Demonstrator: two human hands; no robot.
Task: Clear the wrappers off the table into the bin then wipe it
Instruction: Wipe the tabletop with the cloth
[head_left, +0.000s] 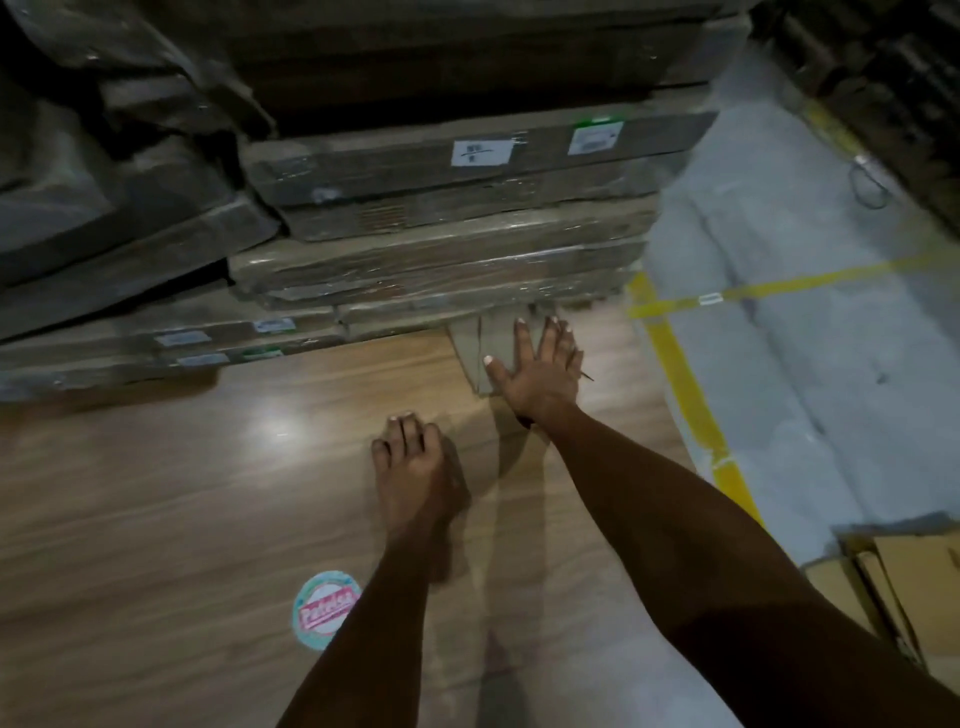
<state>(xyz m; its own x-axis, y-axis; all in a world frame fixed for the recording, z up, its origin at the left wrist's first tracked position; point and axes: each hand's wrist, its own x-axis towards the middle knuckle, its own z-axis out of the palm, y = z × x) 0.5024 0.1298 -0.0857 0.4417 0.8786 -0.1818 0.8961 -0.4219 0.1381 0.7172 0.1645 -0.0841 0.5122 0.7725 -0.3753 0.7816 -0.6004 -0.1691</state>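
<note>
A wood-grain table (156, 493) fills the lower left of the head view. My right hand (540, 371) lies flat with fingers spread on a brown cardboard piece (480, 345) at the table's far edge, against the stacked boxes. My left hand (410, 470) rests nearer to me on the tabletop, fingers curled downward, with nothing seen in it. A round teal and pink sticker (326, 609) sits on the table beside my left forearm. No bin is in view.
Shrink-wrapped flat cardboard boxes (441, 218) are stacked along the table's far side. A grey floor with yellow tape lines (691, 395) lies to the right. Loose cardboard sheets (898, 587) lie at the lower right. Dark wrapped bundles (104, 130) are piled at the upper left.
</note>
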